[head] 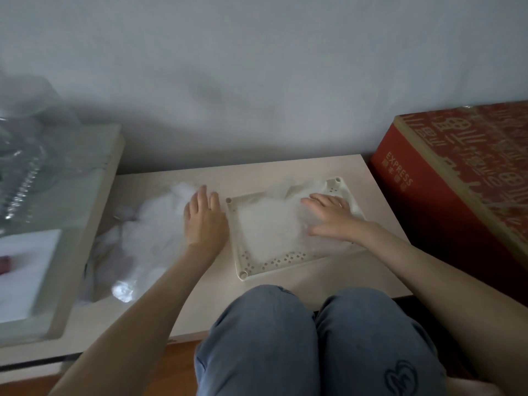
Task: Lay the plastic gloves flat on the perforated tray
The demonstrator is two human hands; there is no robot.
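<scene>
Fingers (322, 198) of our right hand (328, 215) lie straight and a little spread, pressing flat on the gloves on the tray (265, 224). This filmy white plastic covers most of the perforated tray (274, 265), which sits on a low table (211, 290) in front of our knees. Our left hand (204, 218) rests palm down just left of the tray, its fingers (202, 194) straight and close together, on a loose pile of gloves (148, 224). Neither hand grips anything.

We judge the task to be partly done. Some plastic lies spread on the tray, though its far edge is rumpled and lifted near the back corner. The pile under our left hand has not yet been moved over, so more laying and smoothing appears to remain.

By count, we see one tray and two hands. There are two masses of gloves, one on the tray and one beside it. How many gloves each mass holds we cannot tell — the layers are thin, see-through and blurred together. To the right stands one red box (457, 195) — well apart from the tray.
</scene>
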